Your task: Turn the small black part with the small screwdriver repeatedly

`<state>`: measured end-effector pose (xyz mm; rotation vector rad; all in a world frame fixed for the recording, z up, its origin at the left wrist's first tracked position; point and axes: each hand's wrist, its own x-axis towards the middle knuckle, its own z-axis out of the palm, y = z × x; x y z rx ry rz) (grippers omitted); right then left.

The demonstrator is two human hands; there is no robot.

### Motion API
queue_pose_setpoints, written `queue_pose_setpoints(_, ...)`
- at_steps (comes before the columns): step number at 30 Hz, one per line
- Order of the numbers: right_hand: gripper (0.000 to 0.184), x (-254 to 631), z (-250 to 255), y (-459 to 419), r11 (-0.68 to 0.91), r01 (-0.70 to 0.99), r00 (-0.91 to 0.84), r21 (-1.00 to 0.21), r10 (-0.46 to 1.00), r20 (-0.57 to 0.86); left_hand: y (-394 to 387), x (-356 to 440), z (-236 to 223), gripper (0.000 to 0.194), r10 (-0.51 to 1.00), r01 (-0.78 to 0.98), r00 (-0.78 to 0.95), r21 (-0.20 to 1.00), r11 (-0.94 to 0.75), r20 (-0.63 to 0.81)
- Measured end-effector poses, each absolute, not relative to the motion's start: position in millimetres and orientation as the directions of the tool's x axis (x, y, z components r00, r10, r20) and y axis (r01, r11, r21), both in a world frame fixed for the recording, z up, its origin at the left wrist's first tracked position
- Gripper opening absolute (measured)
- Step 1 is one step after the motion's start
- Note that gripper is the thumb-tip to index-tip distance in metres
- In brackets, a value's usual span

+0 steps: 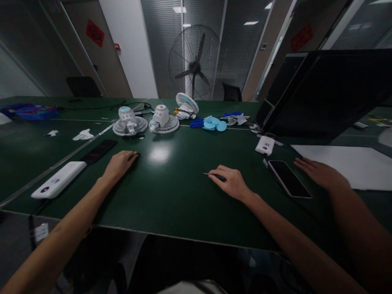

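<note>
At a glossy dark-green tabletop, a black-handled, thin-shafted screwdriver is clamped at one o'clock by the fingers of the right hand, best held lightly and steadily; at eleven, whether the left hand grips a small dark object cannot be told.

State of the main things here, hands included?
Right hand: closed on screwdriver, tip left
Left hand: fingertips at small dark item, unclear what
Leftmost small fan: grille down
Middle small fan: grille down
Farthest small fan: tilted
Pale blades: loose, off the fans
Phone at right: flat, screen dark
Tall fan: upright, blades seemingly not turning
Long white device: lying flat
Co-worker's hand: palm down
</note>
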<state>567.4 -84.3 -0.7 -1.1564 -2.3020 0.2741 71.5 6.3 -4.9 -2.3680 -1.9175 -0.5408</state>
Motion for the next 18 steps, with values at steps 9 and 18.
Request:
queue_pose_setpoints(9,0.024,567.9,-2.7,-83.9,0.640,0.661,-0.526,-0.393,0.768,0.366,-58.0,242.4,-1.7,0.027,0.717,0.499,0.656,0.579,-0.645,0.234)
queue_pose_setpoints(18,0.019,566.5,-6.3,-83.2,0.694,0.625,-0.576,-0.357,0.719,0.390,-76.4,291.3,3.1,0.018,0.686,0.433,0.689,0.624,-0.650,0.235)
